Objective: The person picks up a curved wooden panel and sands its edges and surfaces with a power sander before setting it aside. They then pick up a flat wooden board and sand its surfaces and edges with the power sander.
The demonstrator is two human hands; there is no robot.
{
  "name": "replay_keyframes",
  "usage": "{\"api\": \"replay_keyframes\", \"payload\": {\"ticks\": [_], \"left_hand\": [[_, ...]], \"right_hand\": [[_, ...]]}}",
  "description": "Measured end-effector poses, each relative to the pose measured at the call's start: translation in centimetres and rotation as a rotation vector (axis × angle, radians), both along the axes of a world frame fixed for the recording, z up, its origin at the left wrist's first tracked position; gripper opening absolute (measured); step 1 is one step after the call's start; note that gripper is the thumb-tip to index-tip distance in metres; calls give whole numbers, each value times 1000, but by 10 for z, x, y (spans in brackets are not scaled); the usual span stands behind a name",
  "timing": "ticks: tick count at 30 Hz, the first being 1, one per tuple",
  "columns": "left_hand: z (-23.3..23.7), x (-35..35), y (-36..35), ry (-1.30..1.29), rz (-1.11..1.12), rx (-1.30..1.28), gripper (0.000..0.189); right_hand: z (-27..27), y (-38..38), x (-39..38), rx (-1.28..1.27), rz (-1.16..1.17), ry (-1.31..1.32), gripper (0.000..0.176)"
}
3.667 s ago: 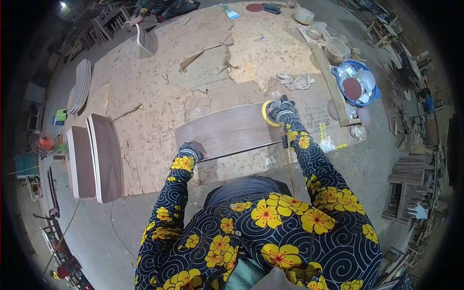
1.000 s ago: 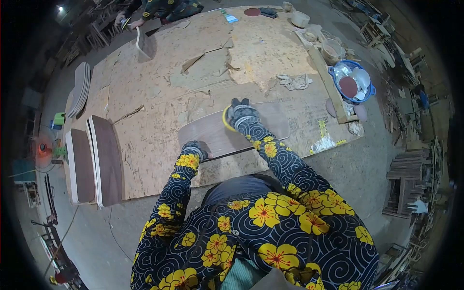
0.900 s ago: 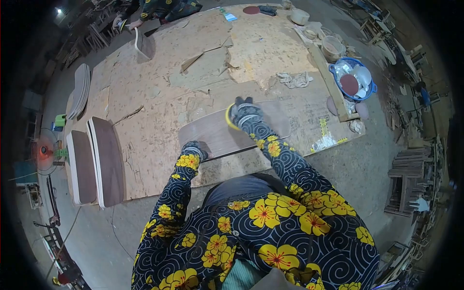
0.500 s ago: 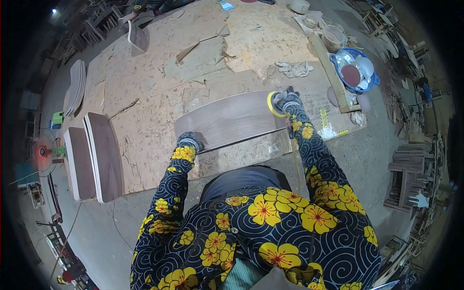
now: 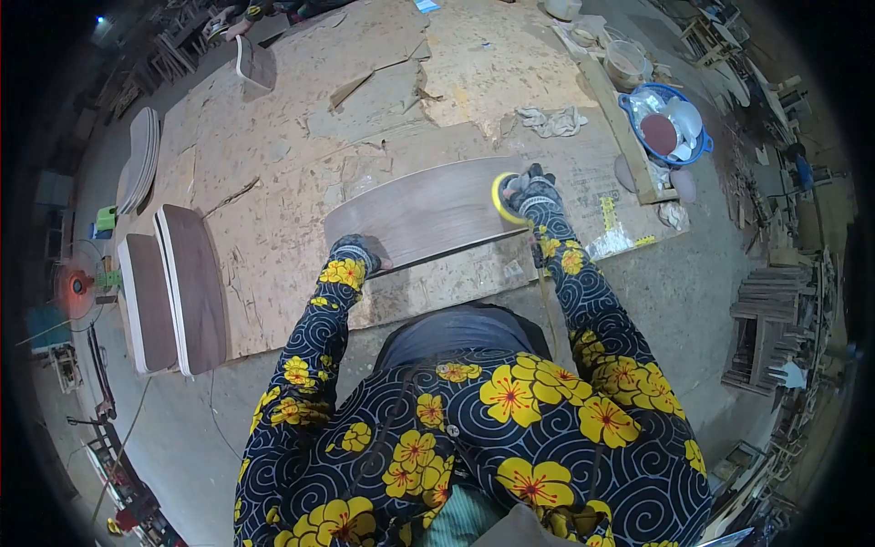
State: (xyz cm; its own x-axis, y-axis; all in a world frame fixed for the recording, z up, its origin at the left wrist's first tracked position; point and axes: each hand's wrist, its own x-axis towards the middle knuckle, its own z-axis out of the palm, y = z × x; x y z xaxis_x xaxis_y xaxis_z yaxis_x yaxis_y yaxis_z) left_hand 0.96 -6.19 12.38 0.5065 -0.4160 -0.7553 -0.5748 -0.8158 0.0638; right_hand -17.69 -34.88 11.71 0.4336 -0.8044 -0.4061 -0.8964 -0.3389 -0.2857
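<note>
A curved brown wooden board [image 5: 424,211] lies on the worktable before me. My left hand [image 5: 357,251], in a grey glove, is closed over its near left corner, with fingertips at the edge. At the board's right end, my gloved right hand [image 5: 533,190] is wrapped round a sander with a yellow round pad [image 5: 504,199]. The pad rests against the board's surface, and my hand hides most of the sander's body. A hose or cord [image 5: 545,296] hangs from below my right wrist over the table edge.
Two curved boards [image 5: 193,292] stand at the table's left end, near a fan [image 5: 77,281]. More curved pieces [image 5: 139,159] are stacked behind. A rag [image 5: 551,121], a wooden rail [image 5: 629,137] and a blue basket [image 5: 709,146] with sanding discs lie right. Another person's hand [image 5: 239,29] works far left.
My right hand and the sander have shifted slightly left along the board's right end. My left hand stays on the near left corner. The whole view has moved a little.
</note>
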Motion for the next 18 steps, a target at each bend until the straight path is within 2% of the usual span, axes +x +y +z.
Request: {"api": "replay_keyframes", "payload": {"ticks": [2,3,6,7,11,13,14,15,18], "left_hand": [[2,-1,0,-24,-15,-2,96],[4,-1,1,-14,9,3,96],[-47,12,12,-131,-40,84,76],[-41,11,12,-99,-117,31,76],[-58,20,13,-4,-201,-15,72],[-63,19,15,-14,-200,-41,68],[-49,15,16,-23,-196,-53,65],[-33,14,12,73,-184,-1,67],[-23,5,20,13,-140,-41,75]], "right_hand": [[10,12,11,17,54,38,76],[-10,17,14,-68,131,2,74],[-4,34,12,-26,243,-88,71],[-7,31,13,-56,211,-69,71],[-9,6,9,-8,42,-38,78],[-13,9,9,-21,63,-52,79],[-17,12,12,-26,77,-63,80],[-25,17,15,-70,134,-87,78],[-10,51,30,-81,198,-57,78]]}}
